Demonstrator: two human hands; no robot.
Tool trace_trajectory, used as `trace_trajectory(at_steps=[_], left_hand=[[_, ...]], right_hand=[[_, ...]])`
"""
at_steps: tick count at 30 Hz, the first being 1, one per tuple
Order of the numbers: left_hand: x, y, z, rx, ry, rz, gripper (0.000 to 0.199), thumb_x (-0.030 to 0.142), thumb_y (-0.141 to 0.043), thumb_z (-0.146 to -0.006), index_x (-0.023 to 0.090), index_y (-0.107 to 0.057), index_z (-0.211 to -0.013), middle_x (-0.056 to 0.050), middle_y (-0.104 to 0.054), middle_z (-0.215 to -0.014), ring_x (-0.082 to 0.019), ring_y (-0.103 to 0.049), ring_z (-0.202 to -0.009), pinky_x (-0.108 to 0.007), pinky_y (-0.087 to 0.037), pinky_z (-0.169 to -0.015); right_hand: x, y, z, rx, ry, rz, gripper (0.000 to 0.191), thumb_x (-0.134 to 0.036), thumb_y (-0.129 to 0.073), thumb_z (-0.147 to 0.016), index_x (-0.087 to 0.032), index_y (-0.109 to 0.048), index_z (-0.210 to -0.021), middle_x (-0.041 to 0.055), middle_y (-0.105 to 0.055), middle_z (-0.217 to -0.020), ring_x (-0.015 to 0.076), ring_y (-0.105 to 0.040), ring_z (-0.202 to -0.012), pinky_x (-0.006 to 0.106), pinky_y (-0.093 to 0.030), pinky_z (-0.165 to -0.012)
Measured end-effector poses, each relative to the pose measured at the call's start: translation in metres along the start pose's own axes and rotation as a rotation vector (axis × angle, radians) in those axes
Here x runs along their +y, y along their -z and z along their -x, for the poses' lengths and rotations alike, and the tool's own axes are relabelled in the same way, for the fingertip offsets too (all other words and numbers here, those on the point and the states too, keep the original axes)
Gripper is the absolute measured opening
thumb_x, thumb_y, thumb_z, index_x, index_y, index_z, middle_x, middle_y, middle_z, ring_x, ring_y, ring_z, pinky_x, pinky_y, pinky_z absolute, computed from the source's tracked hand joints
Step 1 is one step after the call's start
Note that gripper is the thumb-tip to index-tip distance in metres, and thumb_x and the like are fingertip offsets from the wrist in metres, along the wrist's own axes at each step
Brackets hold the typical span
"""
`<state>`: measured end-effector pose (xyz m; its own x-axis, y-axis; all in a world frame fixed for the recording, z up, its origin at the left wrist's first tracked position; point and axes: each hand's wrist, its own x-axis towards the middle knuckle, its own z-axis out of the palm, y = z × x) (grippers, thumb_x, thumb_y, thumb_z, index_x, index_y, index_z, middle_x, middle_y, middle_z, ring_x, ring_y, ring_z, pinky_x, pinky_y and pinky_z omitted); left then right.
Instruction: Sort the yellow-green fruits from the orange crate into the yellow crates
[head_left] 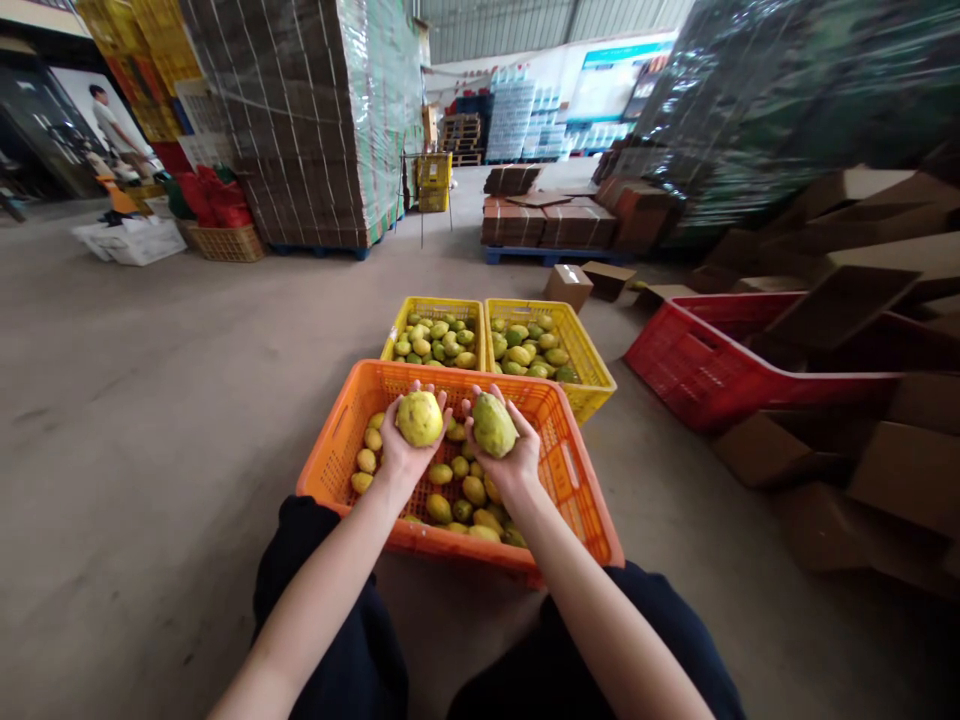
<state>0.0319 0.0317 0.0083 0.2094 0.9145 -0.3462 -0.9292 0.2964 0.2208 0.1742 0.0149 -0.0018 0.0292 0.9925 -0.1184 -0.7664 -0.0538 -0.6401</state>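
Over the orange crate (pixel 330 440), my left hand (pixel 403 462) cups a yellow, roundish lemon (pixel 419 418) with a bumpy skin. My right hand (pixel 523 462) cradles a greener, pear-shaped lemon (pixel 494 425) at about the same height. Both palms face up with the fingers curled around the fruit, and the two hands are a little apart. Below them, loose yellow and green lemons (pixel 440 508) lie in the crate, partly hidden by my hands and forearms.
Two yellow crates (pixel 600 385) with more lemons (pixel 442 340) stand just beyond the orange one. To the right are a red crate (pixel 675 370) and opened cardboard boxes (pixel 907 470). Wrapped pallet stacks (pixel 300 130) rise behind. A person (pixel 116 125) stands at the far left.
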Motion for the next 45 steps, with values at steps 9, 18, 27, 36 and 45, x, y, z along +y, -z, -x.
trace_trajectory(at_steps=[9,18,27,36,45], left_hand=[[0.001,0.003,-0.009,0.015,0.067,-0.011,0.022,0.024,-0.048,-0.085,0.021,-0.067,-0.095,-0.003,-0.071,-0.098,-0.02,-0.069,-0.089,-0.032,-0.057,-0.071],[0.028,0.008,-0.005,0.124,0.033,0.025,0.038,0.023,-0.039,-0.084,0.018,-0.066,-0.11,-0.007,-0.072,-0.089,-0.024,-0.07,-0.083,-0.034,-0.056,-0.066],[0.071,0.008,0.006,0.331,-0.058,0.044,0.046,0.024,-0.042,-0.079,0.017,-0.063,-0.12,-0.008,-0.071,-0.085,-0.024,-0.07,-0.076,-0.034,-0.056,-0.064],[0.091,0.008,-0.007,0.363,-0.048,0.061,0.047,0.024,-0.042,-0.077,0.013,-0.061,-0.119,-0.009,-0.07,-0.08,-0.024,-0.07,-0.069,-0.034,-0.055,-0.061],[0.094,0.01,-0.009,0.296,-0.013,0.034,0.044,0.022,-0.044,-0.075,0.014,-0.062,-0.114,-0.008,-0.07,-0.079,-0.024,-0.07,-0.068,-0.035,-0.055,-0.06]], right_hand=[[0.012,-0.004,-0.009,0.034,-0.069,-0.126,0.031,-0.039,-0.054,-0.078,-0.025,-0.066,-0.102,0.0039,-0.072,-0.109,0.0228,-0.068,-0.094,0.037,-0.058,-0.075],[0.041,0.004,0.004,0.125,-0.233,-0.05,0.033,-0.036,-0.052,-0.075,-0.021,-0.065,-0.101,0.0093,-0.074,-0.097,0.0279,-0.069,-0.087,0.042,-0.057,-0.07],[0.09,0.083,-0.009,0.357,-0.518,0.375,0.016,-0.036,-0.047,-0.08,-0.023,-0.049,-0.071,0.0055,-0.06,-0.063,0.0197,-0.064,-0.057,0.038,-0.057,-0.062],[0.073,0.008,-0.118,0.242,-0.079,0.675,0.037,-0.06,-0.043,-0.088,-0.026,-0.054,-0.078,0.0006,-0.057,-0.062,0.0207,-0.064,-0.064,0.043,-0.058,-0.068],[0.021,-0.02,-0.172,-0.116,0.434,0.968,0.026,-0.036,-0.056,-0.094,-0.012,-0.065,-0.094,0.0043,-0.068,-0.084,0.0143,-0.065,-0.069,0.03,-0.056,-0.062]])
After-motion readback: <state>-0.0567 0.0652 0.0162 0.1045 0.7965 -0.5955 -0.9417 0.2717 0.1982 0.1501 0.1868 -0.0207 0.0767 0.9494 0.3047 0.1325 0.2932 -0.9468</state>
